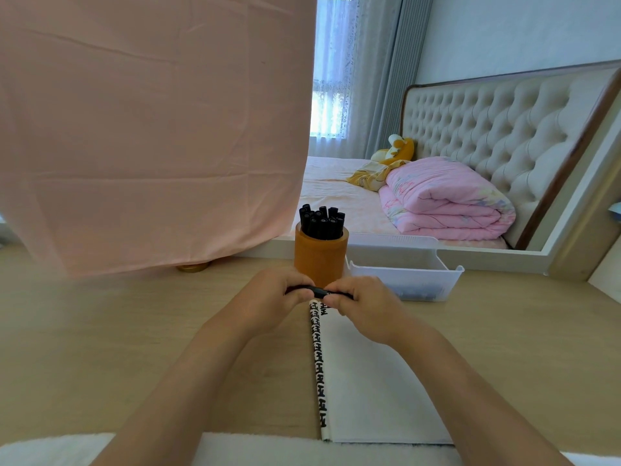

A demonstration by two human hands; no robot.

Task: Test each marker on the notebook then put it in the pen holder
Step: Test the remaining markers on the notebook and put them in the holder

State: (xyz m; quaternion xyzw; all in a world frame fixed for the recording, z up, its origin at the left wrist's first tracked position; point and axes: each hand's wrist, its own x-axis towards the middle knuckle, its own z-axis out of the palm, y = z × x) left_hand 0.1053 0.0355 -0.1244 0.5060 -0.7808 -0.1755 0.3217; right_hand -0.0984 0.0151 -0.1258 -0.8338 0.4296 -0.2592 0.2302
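Both hands grasp one black marker [319, 291] and hold it level: the left hand [279, 297] pinches one end and the right hand [363, 307] pinches the other, fingers curled round the barrel. The marker hangs just above the far end of the notebook [369, 381], which lies open on the bench [134, 331] and reaches its near edge. Whether the cap is coming off or going on cannot be told. The pen holder [321, 260] stands just beyond the hands, toward the far edge of the bench, and is packed with black markers [321, 223]. A clear bin [420, 277] stands just to its right. Hazards, as judged: a sudden cap release may jerk a hand into the pen holder and tip it. An exposed tip may mark the fingers or the bench rather than the page. Because the holder is crowded, a forced insertion may jam, or lift neighbouring markers out. An unseated cap lets the tip dry.
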